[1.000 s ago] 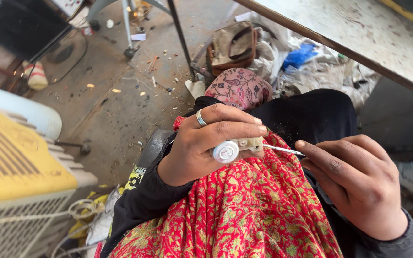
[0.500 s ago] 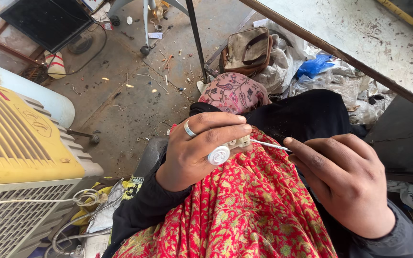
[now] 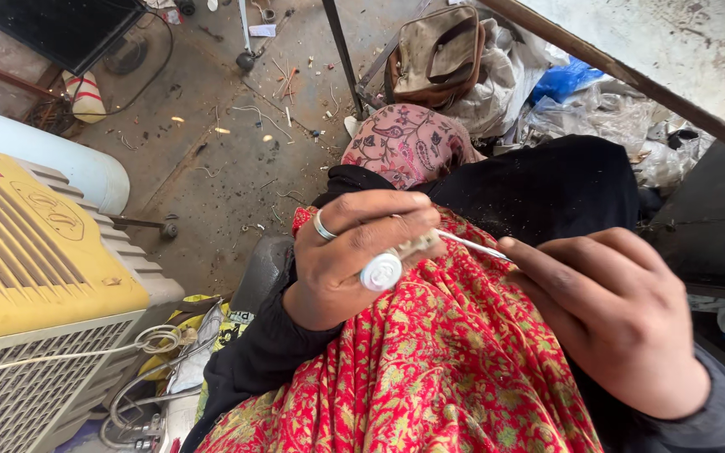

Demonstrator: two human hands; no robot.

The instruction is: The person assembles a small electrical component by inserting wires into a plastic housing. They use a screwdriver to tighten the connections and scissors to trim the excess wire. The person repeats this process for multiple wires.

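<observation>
The left hand (image 3: pixel 354 256) curls closed around a small cylindrical part (image 3: pixel 392 262) with a round white end cap, thumb and fingers pinching it; a silver ring (image 3: pixel 323 226) sits on one finger. A thin white wire (image 3: pixel 472 245) runs from the part's far end toward the right hand (image 3: pixel 610 315), whose fingertips close together at the wire's other end, though the pinch itself is hidden behind the fingers. Both hands hover just above a red patterned cloth (image 3: pixel 430 377) draped over the lap, black sleeves showing at the wrists. Beyond the cloth lie black fabric (image 3: pixel 547 184) and a pink floral cloth (image 3: pixel 404 143). To the left stands a yellow and white air cooler (image 3: pixel 35 277) with coiled wire (image 3: pixel 157 340) beside it. The concrete floor (image 3: pixel 220 126) is littered with scraps. A brown bag (image 3: pixel 434 54) rests near the worktop (image 3: pixel 673 50) at upper right.
</observation>
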